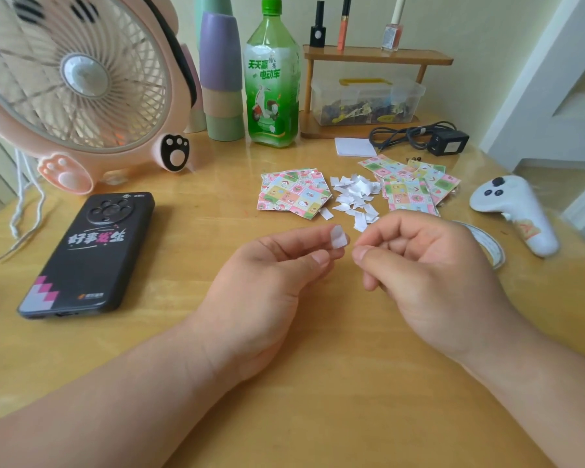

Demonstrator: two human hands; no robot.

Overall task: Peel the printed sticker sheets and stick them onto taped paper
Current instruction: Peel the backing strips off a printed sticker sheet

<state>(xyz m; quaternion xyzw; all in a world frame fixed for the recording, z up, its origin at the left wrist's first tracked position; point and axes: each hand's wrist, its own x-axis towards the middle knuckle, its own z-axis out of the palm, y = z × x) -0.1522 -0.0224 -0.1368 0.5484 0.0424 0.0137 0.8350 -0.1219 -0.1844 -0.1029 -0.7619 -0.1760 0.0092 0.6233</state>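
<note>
Two hands hang just over the middle of the wooden worktop point(190, 332), close to each other but not touching. The left hand point(271, 265) holds a small white bit of paper point(338, 236) between its thumb and first finger, and its other fingers point(284, 248) are bent in behind. The right hand point(429, 265) has all its fingers curled in, with the thumb tip pressed to the first finger. It is not clear if anything is pinched there. Further back on the worktop lie the sticker sheets, in two piles. The left pile point(293, 194) and the right pile point(412, 184) both show little squares in pink, green and yellow. Between the two piles sits a heap of white paper scraps point(353, 195), and some scraps reach down near the hands. A roll of clear tape point(487, 241) lies flat just to the right of the right hand. A white game controller point(514, 211) rests beside it. A black phone point(88, 255) lies face down on the left. Behind it stands a pink fan point(71, 79) with paw feet. A stack of cups point(222, 72) and a green bottle point(272, 79) stand at the back, next to a small wooden shelf point(375, 57) with a clear box point(365, 99) under it.
</note>
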